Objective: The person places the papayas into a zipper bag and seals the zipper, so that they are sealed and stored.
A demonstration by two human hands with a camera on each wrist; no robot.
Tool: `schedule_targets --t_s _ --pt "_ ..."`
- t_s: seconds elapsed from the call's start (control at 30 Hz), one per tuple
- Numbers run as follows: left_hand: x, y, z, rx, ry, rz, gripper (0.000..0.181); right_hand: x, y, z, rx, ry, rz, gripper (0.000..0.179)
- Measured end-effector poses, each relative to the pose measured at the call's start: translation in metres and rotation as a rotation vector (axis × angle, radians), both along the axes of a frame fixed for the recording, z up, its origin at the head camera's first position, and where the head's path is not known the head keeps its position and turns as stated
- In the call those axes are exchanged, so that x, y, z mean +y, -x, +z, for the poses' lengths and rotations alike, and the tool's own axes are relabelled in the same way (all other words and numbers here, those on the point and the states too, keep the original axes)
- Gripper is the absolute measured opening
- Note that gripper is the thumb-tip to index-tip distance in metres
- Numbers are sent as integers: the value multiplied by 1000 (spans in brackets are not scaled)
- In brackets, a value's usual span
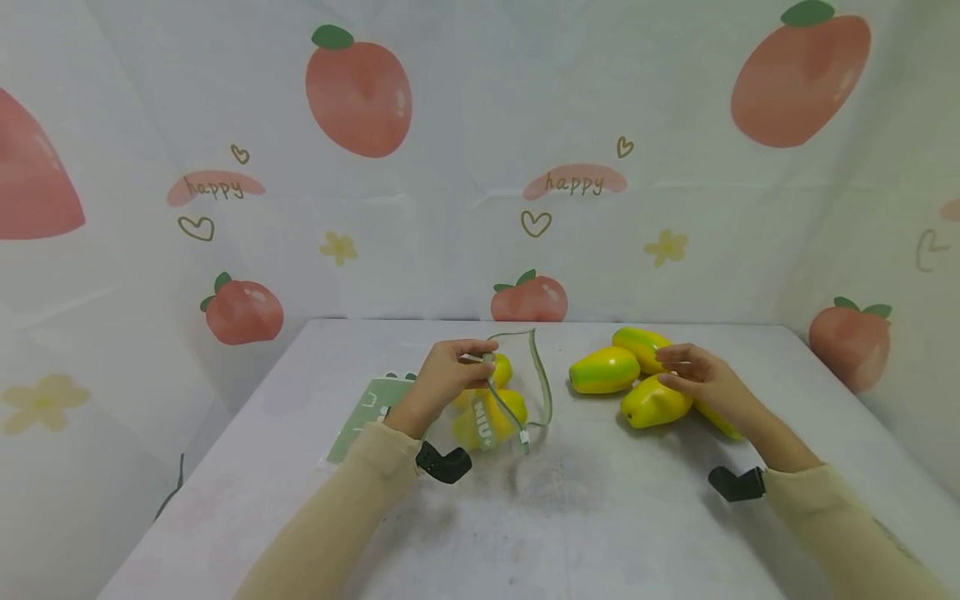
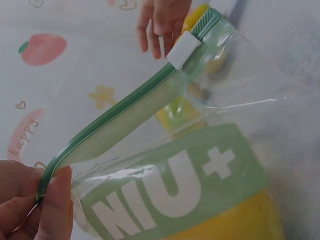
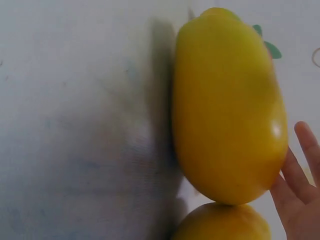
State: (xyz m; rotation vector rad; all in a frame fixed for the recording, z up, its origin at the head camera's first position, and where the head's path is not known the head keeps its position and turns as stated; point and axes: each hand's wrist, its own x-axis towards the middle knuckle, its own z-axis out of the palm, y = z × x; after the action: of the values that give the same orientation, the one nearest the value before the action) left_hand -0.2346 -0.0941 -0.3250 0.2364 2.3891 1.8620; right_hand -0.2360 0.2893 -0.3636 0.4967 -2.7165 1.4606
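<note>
My left hand pinches the green zip edge of a clear zip bag between thumb and fingers. The bag's mouth gapes, and yellow fruit shows inside behind the green "NIU+" label. A white slider sits near the far end of the zip. At the right, my right hand hovers over several yellow-green papaya-like fruits, its fingers slightly bent and apart. In the right wrist view its fingers lie beside a large yellow fruit; I cannot tell whether they touch it.
A flat green printed piece lies on the white table to the left, partly hidden by the left hand. A white curtain with fruit prints hangs behind the table. A dark cable runs at the table's left edge.
</note>
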Motion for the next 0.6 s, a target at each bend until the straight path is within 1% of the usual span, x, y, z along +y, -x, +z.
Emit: schedule_targets --t_s 0.1,0.23,0.4,0.47,0.6 --pt "0 0 -1 -1 0 -3 34 -2 1 -2 -20 6 10 45" --pt "0 -1 -1 11 5 -4 34 -3 4 -4 -13 -33 11 44" --pt "-1 -2 0 14 2 0 34 1 6 -7 -29 -93 -5 47" --pt "-1 -2 0 13 0 0 34 2 5 -9 -27 -113 -12 47" --pt "-1 -2 0 14 0 2 34 2 0 -11 -19 -149 -1 49"
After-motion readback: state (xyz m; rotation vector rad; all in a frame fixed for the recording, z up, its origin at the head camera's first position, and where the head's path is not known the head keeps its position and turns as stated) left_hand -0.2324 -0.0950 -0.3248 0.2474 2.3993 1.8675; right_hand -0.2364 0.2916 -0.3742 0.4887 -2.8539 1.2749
